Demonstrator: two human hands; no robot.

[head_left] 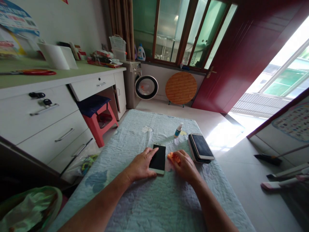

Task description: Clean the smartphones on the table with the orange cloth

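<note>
A white smartphone [159, 158] with a dark screen lies face up on the quilted light-blue cloth [135, 206] covering the table. My left hand [143, 163] grips it from its left side, fingers over the edge and screen. Just right of the phone, my right hand [185, 165] is closed around a bunched orange cloth [174, 158], held low against the table cover. Beyond that hand stands a small spray bottle [178, 130] with a white top and a blue label. A stack of phones [202, 146] lies to the right, the uppermost with a dark screen and pale frame.
White drawers [55, 129] and a green-topped counter stand left, with a red stool [101, 119] beside them. Ahead are a washing machine [132, 83] with its door open, a round wooden board [181, 87] and a red door [224, 64]. A bin [59, 198] sits at lower left.
</note>
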